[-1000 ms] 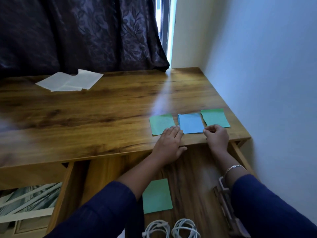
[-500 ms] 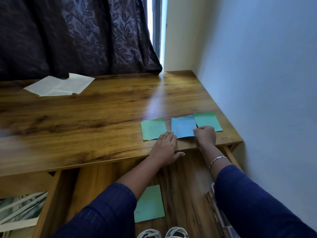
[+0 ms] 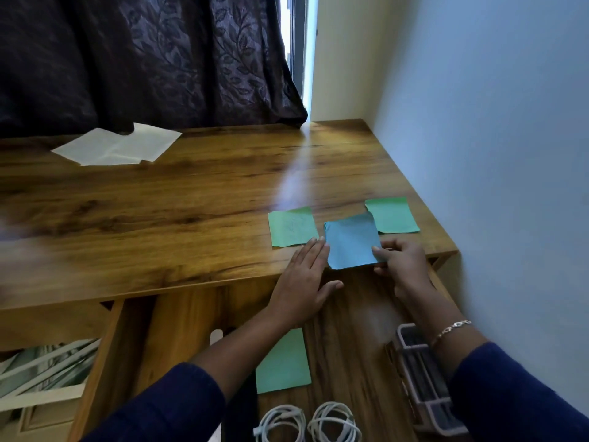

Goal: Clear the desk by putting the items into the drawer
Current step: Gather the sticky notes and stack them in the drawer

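Right hand [image 3: 402, 262] is pinching the near right corner of the blue note [image 3: 350, 242], thumb on top, other fingers curled under it; the note is sitting at the desk [image 3: 159, 218] front edge, its near edge lifting slightly and overhanging. Left hand [image 3: 304, 282] is lying flat, fingers extended and together, gripping nothing, fingertips touching the blue note's left edge and the near corner of the left green note [image 3: 291, 227], palm hanging past the desk edge above the open drawer [image 3: 350, 330]. Blue note is lying between the two green ones, overlapping the near left corner of the right green note [image 3: 392, 215], which is sitting nearer the wall [image 3: 494, 154]. White paper sheets [image 3: 118, 149] are lying at the desk's far left, by the curtain [image 3: 143, 59]. Below the desk front, inside the drawer: another green note [image 3: 285, 362] partly under the left forearm, two coiled white cables [image 3: 307, 424] at the near end, a grey wire rack [image 3: 424, 387] along the right side. A bracelet [image 3: 451, 328] is showing on the right wrist. A second drawer [image 3: 105, 362] left of the first is standing open too, with striped paper inside.
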